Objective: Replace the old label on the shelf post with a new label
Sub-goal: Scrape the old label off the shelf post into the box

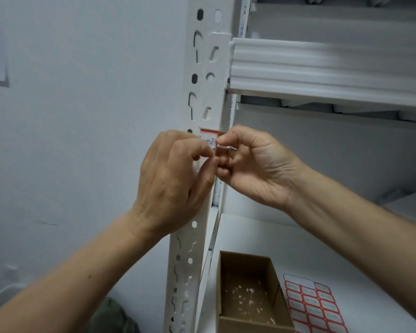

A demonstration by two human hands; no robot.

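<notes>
A white slotted shelf post point(207, 68) runs up the middle of the view. A small white label point(209, 135) with a red top edge and blue handwriting is stuck on it at hand height, half hidden by fingers. My left hand point(173, 181) pinches at the label's lower left with thumb and forefinger. From the right, my right hand point(252, 164) meets it, fingertips closed on the label's right edge. Whether any part of the label has lifted off the post is hidden by my fingers.
On the white shelf board point(286, 239) below lie an open brown cardboard box point(245, 296) holding small white paper scraps and, to its right, a sheet of red-bordered blank labels point(312, 306). A white shelf beam point(322, 68) crosses above. A pale wall point(82, 116) is at left.
</notes>
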